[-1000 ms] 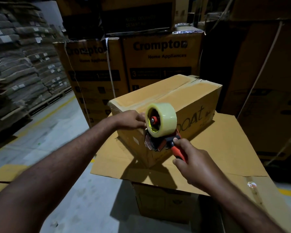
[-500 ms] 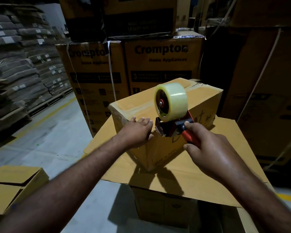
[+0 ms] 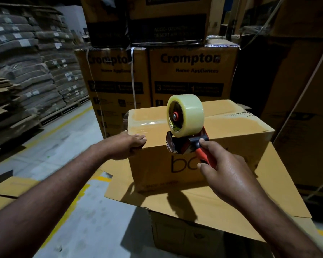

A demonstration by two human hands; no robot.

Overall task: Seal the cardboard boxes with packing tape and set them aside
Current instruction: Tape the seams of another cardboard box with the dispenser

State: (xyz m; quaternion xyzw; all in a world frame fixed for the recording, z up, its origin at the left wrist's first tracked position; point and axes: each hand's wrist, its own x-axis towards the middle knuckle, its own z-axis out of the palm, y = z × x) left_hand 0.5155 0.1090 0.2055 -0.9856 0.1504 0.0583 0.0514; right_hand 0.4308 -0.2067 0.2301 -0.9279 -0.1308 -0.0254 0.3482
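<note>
The tape dispenser (image 3: 185,127) partly hides the box (image 3: 151,164) lettering.

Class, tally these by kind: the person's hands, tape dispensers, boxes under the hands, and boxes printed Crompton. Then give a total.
Hands: 2, left hand and right hand
Tape dispensers: 1, the tape dispenser
Boxes under the hands: 1, the plain box
Boxes printed Crompton: 2, left Crompton box and right Crompton box
Total: 6
</note>
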